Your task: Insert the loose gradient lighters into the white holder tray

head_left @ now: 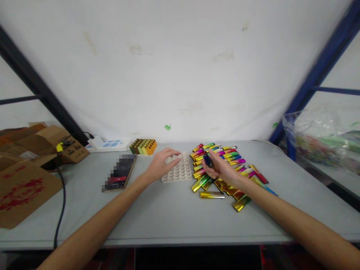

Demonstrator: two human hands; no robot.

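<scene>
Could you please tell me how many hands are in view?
2: the left hand is over the left side of the pale tray, and the right hand is over the shiny pieces, holding a dark object. No other hand shows.

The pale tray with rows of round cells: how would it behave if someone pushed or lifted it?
The pale tray is probably stiff: its edges look straight. Pushed, it would likely slide rather than tip, lying flat on the grey table. Its many cells suggest it may be light for its size.
</scene>
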